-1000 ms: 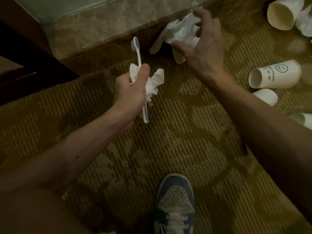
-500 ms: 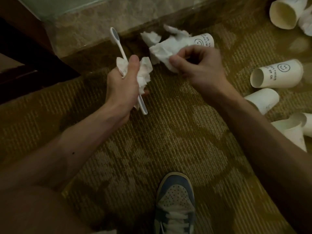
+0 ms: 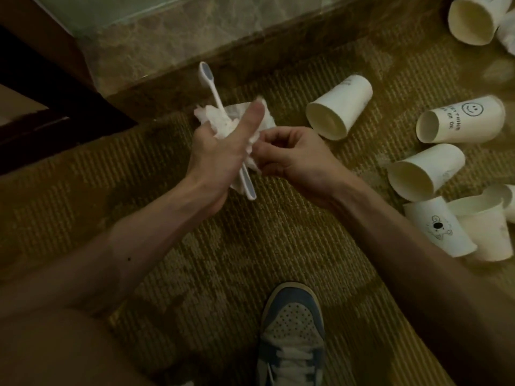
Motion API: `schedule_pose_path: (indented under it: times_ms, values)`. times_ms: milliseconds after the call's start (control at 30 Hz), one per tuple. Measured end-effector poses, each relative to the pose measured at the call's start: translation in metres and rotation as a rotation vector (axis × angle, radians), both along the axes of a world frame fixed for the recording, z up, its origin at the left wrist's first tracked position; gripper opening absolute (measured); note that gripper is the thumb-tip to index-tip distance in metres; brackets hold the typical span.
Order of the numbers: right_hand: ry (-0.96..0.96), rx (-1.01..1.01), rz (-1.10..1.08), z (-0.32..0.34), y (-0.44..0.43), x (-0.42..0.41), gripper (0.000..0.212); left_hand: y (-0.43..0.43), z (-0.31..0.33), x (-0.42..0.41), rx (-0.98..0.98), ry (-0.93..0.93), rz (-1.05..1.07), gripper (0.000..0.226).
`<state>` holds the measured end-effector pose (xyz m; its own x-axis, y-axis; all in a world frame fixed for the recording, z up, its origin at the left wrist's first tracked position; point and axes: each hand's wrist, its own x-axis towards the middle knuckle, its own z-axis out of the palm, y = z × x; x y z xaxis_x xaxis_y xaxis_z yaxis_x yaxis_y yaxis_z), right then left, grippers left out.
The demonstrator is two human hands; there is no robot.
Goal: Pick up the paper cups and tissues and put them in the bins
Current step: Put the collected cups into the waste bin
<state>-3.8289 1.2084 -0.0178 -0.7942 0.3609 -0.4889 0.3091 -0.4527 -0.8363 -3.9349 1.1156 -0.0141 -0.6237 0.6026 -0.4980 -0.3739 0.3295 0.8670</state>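
Your hands work over open carpet (image 3: 250, 246), with a stone ledge (image 3: 167, 51) just beyond them and dark wood (image 3: 55, 101) at far left; your shoe (image 3: 292, 330) stands below. To your right, paper cups (image 3: 340, 107) lie on their sides, the nearest just beside your right hand (image 3: 292, 154). Your left hand (image 3: 220, 151) grips the tissues (image 3: 223, 118) and a toothbrush (image 3: 207, 76), thumb laid straight across the wad. Your right fingertips pinch the wad's right edge.

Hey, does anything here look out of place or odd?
Yes. A white plastic toothbrush is bundled with crumpled white tissues in the left hand, though it is neither cup nor tissue. Nearby, white paper cups lie tipped over on the patterned carpet.
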Motion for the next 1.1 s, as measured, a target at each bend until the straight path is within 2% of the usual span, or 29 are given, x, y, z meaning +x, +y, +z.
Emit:
schedule_pose_path:
  times_ms: [67,167,200,267,333,433,500,567,667,767,833,933,1100]
  values:
    - [0.015,-0.044,0.021,-0.001,-0.003,-0.005,0.009,-0.005,-0.003,-0.005,-0.044,0.088,0.071,0.036]
    - [-0.024,-0.08,-0.053,-0.003,0.001,-0.013,0.013,-0.012,-0.005,-0.016,-0.111,0.192,0.146,0.038]
    - [-0.08,0.007,-0.102,-0.007,0.005,-0.016,0.013,-0.014,-0.006,-0.02,-0.125,0.204,0.179,0.036]
    - [-0.235,0.331,-0.114,-0.018,0.014,-0.024,0.019,-0.017,-0.008,-0.027,-0.171,0.212,0.241,0.04]
    - [-0.337,0.641,-0.015,-0.032,0.02,-0.036,0.036,-0.02,-0.01,-0.031,-0.2,0.205,0.268,0.047]
    - [-0.405,0.914,0.174,-0.048,0.019,-0.057,0.051,-0.021,-0.01,-0.029,-0.181,0.212,0.288,0.033]
    - [-0.431,1.077,0.263,-0.056,0.019,-0.068,0.042,-0.02,-0.01,-0.03,-0.163,0.247,0.295,0.027]
    - [-0.437,1.16,0.258,-0.058,0.021,-0.071,0.028,-0.02,-0.009,-0.03,-0.152,0.276,0.283,0.021]
    - [-0.381,1.021,0.19,-0.056,0.025,-0.066,0.02,-0.021,-0.01,-0.032,-0.148,0.3,0.253,0.024]
    - [-0.265,0.727,0.31,-0.046,0.026,-0.049,0.015,-0.022,-0.013,-0.032,-0.144,0.305,0.212,0.019]
    - [-0.217,0.593,0.392,-0.038,0.023,-0.033,0.015,-0.02,-0.015,-0.03,-0.121,0.259,0.175,0.026]
    - [-0.143,0.511,0.371,-0.027,0.016,-0.016,0.014,-0.015,-0.016,-0.021,-0.111,0.194,0.063,0.044]
    - [-0.086,0.456,0.299,-0.008,0.013,0.0,0.016,-0.01,-0.017,-0.012,-0.103,0.14,-0.131,0.03]
